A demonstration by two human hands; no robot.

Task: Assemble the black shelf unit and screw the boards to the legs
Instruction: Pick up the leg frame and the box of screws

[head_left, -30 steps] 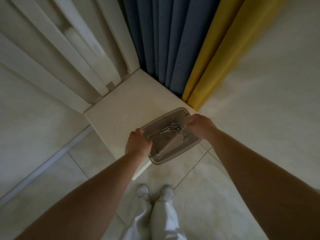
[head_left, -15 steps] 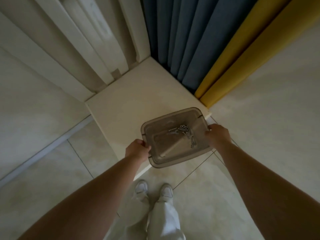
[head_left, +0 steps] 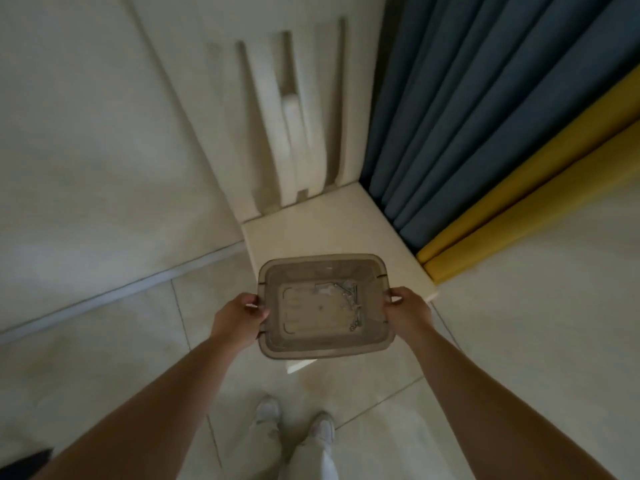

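While two hands, left hand point(head_left: 240, 318) and right hand point(head_left: 408, 306), grip one clear bin point(head_left: 323, 268), several screws point(head_left: 353, 306) lie inside.

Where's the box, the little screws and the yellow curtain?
box point(head_left: 313, 353): head view, near rim of the clear tub.
screws point(head_left: 352, 308): head view, the metal pile in its right side.
yellow curtain point(head_left: 526, 188): head view, middle of the yellow fold.

Tub point(head_left: 273, 344) between both hands, screws point(head_left: 351, 306) inside at right, ledge point(head_left: 322, 230) behind, curtain point(head_left: 467, 116) right
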